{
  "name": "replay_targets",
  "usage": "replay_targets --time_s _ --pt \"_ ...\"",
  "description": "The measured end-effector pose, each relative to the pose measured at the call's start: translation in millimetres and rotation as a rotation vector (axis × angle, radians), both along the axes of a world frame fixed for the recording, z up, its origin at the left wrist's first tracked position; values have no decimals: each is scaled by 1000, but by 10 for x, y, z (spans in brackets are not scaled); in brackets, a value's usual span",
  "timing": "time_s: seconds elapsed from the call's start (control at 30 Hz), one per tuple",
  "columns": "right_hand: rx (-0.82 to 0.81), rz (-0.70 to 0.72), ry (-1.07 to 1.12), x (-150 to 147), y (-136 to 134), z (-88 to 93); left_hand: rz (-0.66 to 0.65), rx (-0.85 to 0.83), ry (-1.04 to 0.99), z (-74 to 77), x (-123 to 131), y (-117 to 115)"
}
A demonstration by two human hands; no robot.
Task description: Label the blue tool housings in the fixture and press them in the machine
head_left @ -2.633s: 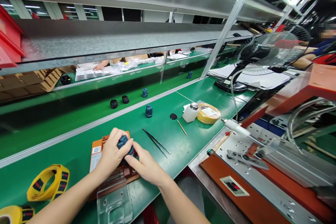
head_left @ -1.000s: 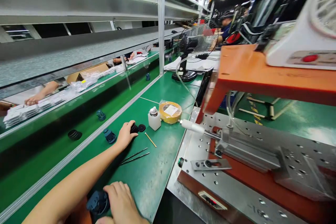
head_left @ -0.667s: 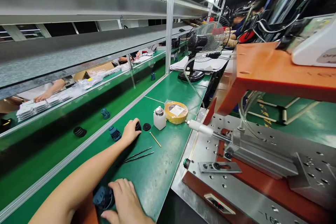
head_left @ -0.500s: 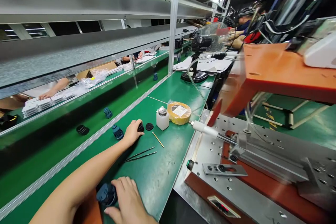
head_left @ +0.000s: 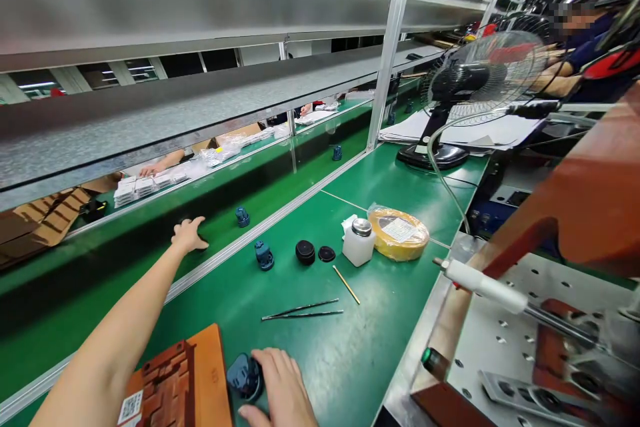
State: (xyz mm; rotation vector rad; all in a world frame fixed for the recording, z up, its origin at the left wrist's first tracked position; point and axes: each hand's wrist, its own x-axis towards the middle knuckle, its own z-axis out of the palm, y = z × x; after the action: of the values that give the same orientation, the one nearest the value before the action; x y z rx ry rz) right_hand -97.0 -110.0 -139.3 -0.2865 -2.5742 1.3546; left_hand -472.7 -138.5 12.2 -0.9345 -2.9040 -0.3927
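Note:
My left hand (head_left: pixel 188 235) reaches over the green belt on the far side of the metal rail, thumb and fingers apart, with nothing visible between them. What lies beneath the palm is hidden. My right hand (head_left: pixel 283 387) grips a dark blue plastic housing (head_left: pixel 244 377) from its right side, beside an orange-brown fixture block (head_left: pixel 207 373). Another dark blue housing (head_left: pixel 263 255) stands on the green bench, near a black stack of round caps (head_left: pixel 305 252) and a flat black disc (head_left: pixel 327 253). Tweezers (head_left: pixel 303 313) and a thin wooden stick (head_left: pixel 346 285) lie in front.
A white pump bottle (head_left: pixel 359 243) and a yellow tape roll (head_left: pixel 400 233) stand beyond. A black fan (head_left: pixel 450 93) is at the back. More blue housings (head_left: pixel 243 217) lie on the belt. A metal press fixture (head_left: pixel 500 340) borders the right. Another person's hand (head_left: pixel 155 167) shows across the line.
My left hand has left the black caps on the bench and moved left over the belt. My right hand stays at the blue housing. The view has turned left.

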Motion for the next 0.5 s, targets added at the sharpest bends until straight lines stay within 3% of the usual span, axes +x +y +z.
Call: replay_targets --time_s 0.13,0.23,0.5 --pt "46 12 67 -94 31 -311 -33 -69 -89 -259 -258 -299" --pt "37 17 62 -128 44 -359 -64 -112 -140 -389 -356 -344" --pt "-32 -58 -55 15 -42 269 -78 -177 -189 -450 -290 -452"
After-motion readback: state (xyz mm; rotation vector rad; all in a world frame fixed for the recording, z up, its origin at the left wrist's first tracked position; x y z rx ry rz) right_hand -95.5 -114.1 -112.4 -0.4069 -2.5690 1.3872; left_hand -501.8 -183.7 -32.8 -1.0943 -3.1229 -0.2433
